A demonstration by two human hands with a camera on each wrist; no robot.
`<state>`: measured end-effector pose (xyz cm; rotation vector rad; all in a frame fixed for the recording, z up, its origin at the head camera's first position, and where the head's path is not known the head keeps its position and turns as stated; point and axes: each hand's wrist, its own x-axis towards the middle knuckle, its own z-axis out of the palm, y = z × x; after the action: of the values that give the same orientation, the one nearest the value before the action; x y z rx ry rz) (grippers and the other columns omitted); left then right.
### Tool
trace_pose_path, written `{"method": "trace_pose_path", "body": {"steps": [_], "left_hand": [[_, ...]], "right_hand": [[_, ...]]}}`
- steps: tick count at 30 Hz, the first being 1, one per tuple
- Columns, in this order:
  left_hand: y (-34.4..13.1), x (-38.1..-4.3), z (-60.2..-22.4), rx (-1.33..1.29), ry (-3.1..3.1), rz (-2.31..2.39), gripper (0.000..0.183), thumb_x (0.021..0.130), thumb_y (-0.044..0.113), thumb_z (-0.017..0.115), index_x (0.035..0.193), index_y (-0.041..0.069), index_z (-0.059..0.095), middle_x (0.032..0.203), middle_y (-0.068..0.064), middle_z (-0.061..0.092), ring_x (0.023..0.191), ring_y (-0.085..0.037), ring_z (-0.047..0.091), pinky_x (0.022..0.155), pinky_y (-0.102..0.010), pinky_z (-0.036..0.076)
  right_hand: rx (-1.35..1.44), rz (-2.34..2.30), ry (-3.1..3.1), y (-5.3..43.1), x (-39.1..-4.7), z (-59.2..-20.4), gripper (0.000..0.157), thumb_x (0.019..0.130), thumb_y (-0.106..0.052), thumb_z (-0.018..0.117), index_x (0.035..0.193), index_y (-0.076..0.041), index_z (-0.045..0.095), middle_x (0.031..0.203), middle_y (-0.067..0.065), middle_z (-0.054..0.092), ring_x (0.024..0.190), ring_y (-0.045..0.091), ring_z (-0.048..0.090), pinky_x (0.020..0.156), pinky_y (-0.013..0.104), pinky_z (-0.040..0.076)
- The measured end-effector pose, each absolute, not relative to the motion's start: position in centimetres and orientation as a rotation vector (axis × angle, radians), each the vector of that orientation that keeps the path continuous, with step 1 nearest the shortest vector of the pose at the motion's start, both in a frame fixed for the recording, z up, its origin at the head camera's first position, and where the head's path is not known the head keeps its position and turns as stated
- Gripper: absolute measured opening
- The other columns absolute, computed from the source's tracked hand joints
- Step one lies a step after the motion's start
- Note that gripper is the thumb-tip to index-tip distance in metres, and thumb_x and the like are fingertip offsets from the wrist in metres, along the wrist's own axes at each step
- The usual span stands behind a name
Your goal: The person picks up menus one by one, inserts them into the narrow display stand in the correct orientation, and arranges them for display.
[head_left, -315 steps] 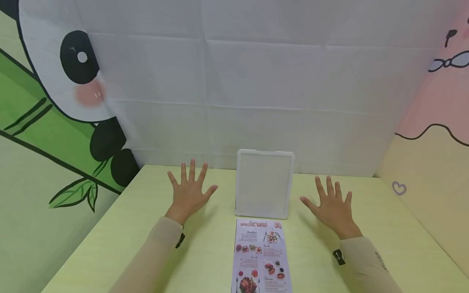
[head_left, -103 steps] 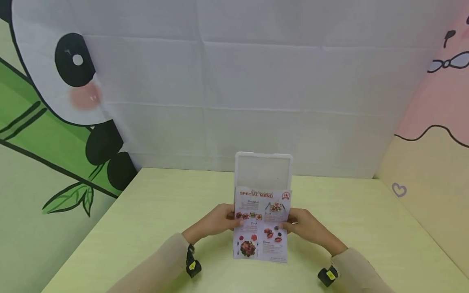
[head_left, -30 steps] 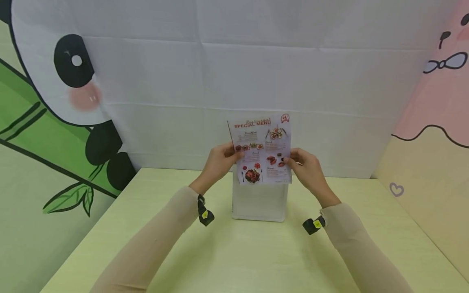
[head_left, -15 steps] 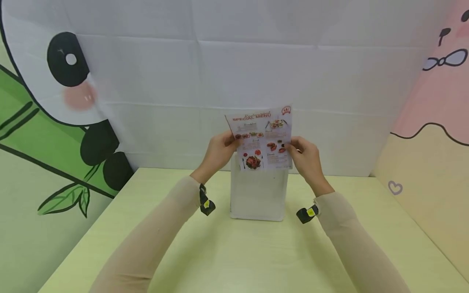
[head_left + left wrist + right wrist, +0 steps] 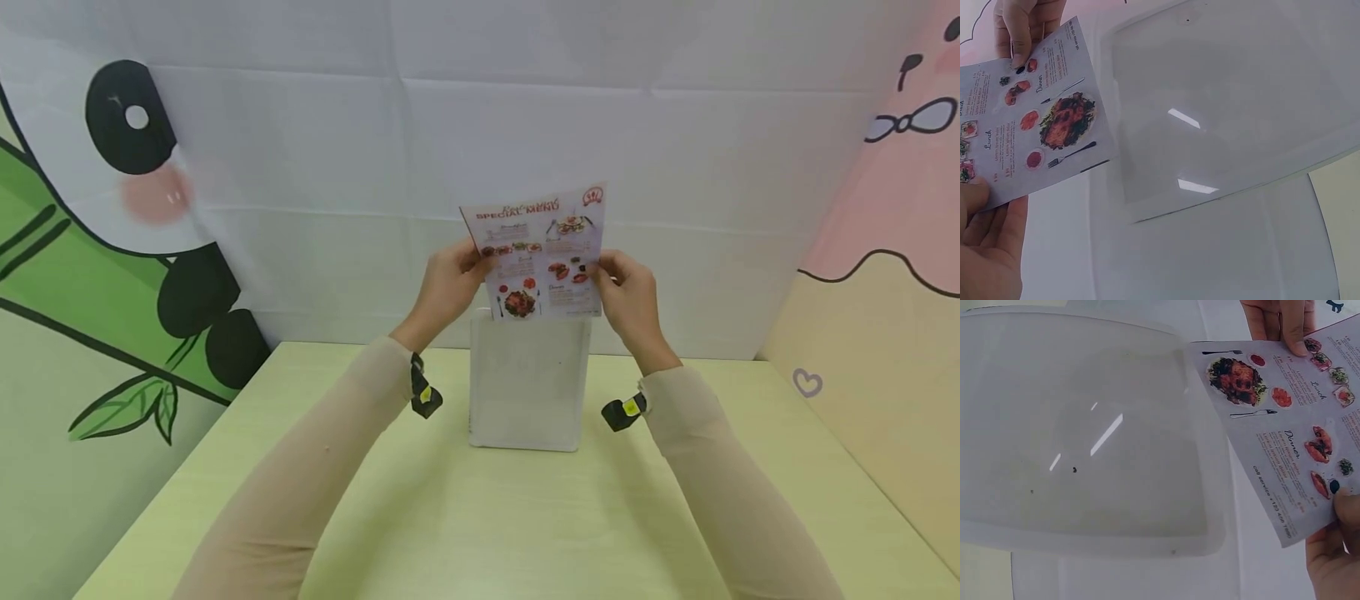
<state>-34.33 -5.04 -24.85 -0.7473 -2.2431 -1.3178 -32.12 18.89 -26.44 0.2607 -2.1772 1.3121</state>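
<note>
A printed restaurant menu sheet [image 5: 536, 271] is held up in the air, its lower edge overlapping the top of a clear, white-rimmed display stand [image 5: 528, 387]. My left hand [image 5: 448, 287] pinches the menu's left edge, thumb in front and fingers behind. On the opposite edge my right hand [image 5: 628, 300] pinches it the same way. The paper bows slightly and tilts, its top right corner higher. In the left wrist view the menu [image 5: 1041, 115] lies close by the stand's top edge, with the glossy panel [image 5: 1210, 112] showing nothing inside. The right wrist view shows the panel [image 5: 1085, 437] with small dark specks.
The stand is upright on a pale yellow table [image 5: 480, 525]. Behind it hangs a creased white cloth [image 5: 315, 158]. Painted walls flank the table, with a panda [image 5: 127, 117] on the left and a pink figure [image 5: 900, 192] on the right.
Both hands have lifted the menu from the table in front of the stand up to its top. Over the last second it rises further and tilts, uncovering more of the stand's front.
</note>
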Motion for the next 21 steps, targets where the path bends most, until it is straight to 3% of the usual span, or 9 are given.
{"method": "trace_pose_path", "body": {"steps": [5,21], "left_hand": [[-5.1,-34.5,-24.4,-0.718,-2.228,-1.339,0.024,0.096,0.014,0.059,0.116,0.003,0.066,0.113,-0.014,0.070,0.102,-0.024,0.068,0.089,-0.035,0.055],[-5.0,-34.8,-23.7,-0.711,-2.214,-1.345,0.025,0.097,0.011,0.057,0.119,0.001,0.063,0.117,-0.015,0.068,0.106,-0.025,0.067,0.090,-0.033,0.055]], "right_hand": [[0.266,1.305,-2.146,18.6,-32.3,-25.6,0.019,0.096,-0.009,0.058,0.107,0.002,0.067,0.106,0.018,0.069,0.097,0.027,0.067,0.071,0.015,0.048],[0.297,1.307,-2.121,18.3,-33.2,-24.6,0.017,0.096,-0.002,0.054,0.105,0.003,0.067,0.104,0.018,0.070,0.095,0.025,0.067,0.069,0.014,0.049]]}}
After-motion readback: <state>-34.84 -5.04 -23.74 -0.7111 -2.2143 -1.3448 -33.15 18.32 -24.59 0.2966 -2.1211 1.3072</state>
